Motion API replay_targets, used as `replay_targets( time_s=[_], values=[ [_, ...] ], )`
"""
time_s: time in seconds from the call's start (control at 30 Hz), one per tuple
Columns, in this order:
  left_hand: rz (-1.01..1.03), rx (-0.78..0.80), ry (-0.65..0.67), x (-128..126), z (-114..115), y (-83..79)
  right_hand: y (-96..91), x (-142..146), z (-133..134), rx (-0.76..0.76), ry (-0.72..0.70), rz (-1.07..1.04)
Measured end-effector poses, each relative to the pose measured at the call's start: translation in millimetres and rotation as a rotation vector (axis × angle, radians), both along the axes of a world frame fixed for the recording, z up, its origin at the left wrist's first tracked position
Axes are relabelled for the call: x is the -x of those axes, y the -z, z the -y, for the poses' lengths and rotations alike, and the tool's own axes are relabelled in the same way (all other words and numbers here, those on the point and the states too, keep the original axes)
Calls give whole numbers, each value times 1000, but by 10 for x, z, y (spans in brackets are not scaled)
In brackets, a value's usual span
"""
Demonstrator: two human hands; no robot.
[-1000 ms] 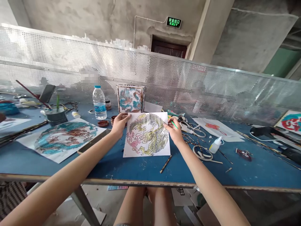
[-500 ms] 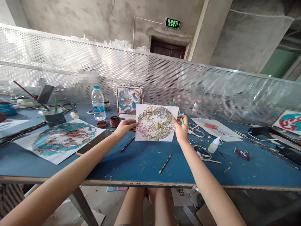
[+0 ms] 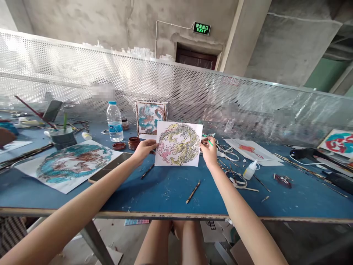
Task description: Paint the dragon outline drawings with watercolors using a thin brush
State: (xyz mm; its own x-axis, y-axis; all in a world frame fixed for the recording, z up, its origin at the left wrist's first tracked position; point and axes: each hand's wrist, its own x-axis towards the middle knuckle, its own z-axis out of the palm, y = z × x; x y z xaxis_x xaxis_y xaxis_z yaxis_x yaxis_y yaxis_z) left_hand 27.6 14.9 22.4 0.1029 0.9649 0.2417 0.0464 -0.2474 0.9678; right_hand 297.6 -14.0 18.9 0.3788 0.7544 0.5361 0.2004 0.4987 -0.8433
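Between my two hands a sheet of white paper with a dragon drawing (image 3: 178, 144) is held upright above the blue table. The dragon is partly coloured yellow, with pink at the lower left. My left hand (image 3: 145, 150) pinches the sheet's left edge. At its right edge, my right hand (image 3: 209, 150) grips the paper, and a thin green stick (image 3: 210, 142) shows among those fingers. Behind the sheet leans a framed teal and brown dragon picture (image 3: 151, 119). Left of my left hand lies a phone (image 3: 110, 168), beside a paper with a teal dragon painting (image 3: 77, 162).
A water bottle (image 3: 114, 121) and an open brown paint jar (image 3: 134, 142) stand at the back left. A cup with brushes (image 3: 63, 137) is farther left. Right are a glue bottle (image 3: 250, 170) and coiled strips (image 3: 237, 179). A perforated metal screen (image 3: 193, 95) runs behind the table (image 3: 165, 195).
The dragon sheet has moved slightly left, and my right hand has shifted left with it. The green stick now lies at a flatter angle in my right fingers.
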Motion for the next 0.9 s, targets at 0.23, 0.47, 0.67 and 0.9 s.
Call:
replay_targets(
  time_s=[0.23, 0.47, 0.67, 0.9],
  values=[
    [13, 27, 42, -22, 21, 10, -47, -15, 29, -78, 45, 39],
    [-25, 263, 423, -76, 153, 35, -117, -227, 32, -107, 134, -24],
    [10, 311, 433, -82, 165, 57, -195, -508, -214, -104, 271, -121],
    [66, 303, 168, -13, 59, 38, -253, -808, -732, 108, 523, -173]
  ],
)
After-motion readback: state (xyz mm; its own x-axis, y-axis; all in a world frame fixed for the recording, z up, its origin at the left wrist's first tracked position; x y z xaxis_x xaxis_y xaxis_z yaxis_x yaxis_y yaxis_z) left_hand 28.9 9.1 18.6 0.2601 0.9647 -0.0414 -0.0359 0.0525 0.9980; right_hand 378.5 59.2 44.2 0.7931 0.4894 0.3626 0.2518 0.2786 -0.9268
